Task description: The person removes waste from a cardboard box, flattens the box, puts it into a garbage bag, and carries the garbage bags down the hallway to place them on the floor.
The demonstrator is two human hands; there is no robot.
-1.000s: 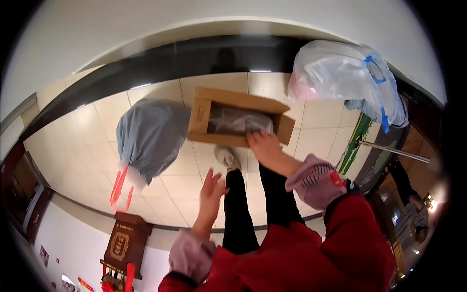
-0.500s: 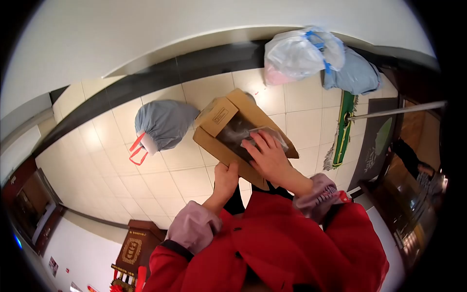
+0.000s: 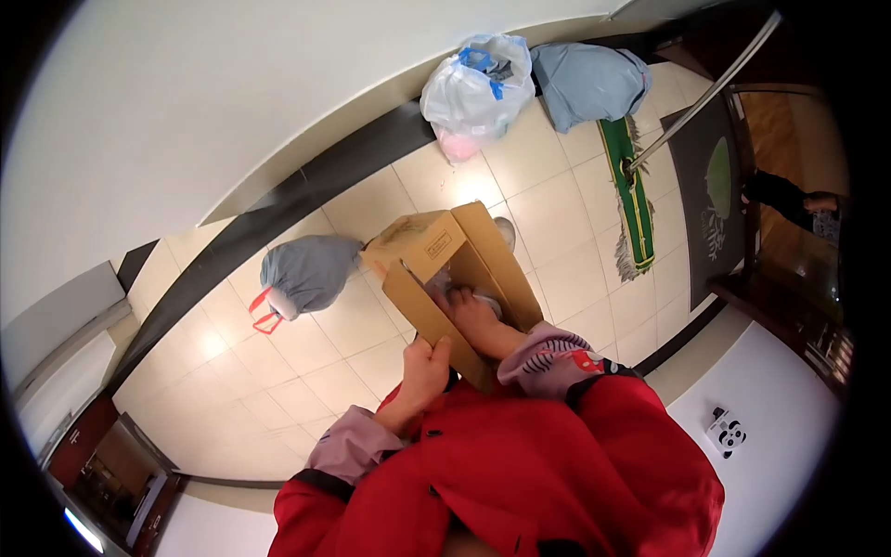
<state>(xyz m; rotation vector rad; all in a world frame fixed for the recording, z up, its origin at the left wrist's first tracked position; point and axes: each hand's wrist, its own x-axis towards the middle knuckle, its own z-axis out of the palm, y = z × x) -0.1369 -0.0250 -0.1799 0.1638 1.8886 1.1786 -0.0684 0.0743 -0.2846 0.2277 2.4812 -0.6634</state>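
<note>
L hand (image 3: 427, 369) pinches the cardboard box (image 3: 501, 269) wall, steadying it in front of red coat (image 3: 548, 464), w/ R hand (image 3: 478, 320) now deeper inside than a sec ago, by clear plastic (image 3: 443, 278), grip hidden, can't tell.

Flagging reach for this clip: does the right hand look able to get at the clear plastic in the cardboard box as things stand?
Likely yes: the cardboard box is open, and the right hand is inside it, by the clear plastic, with no flap across its way.
</note>
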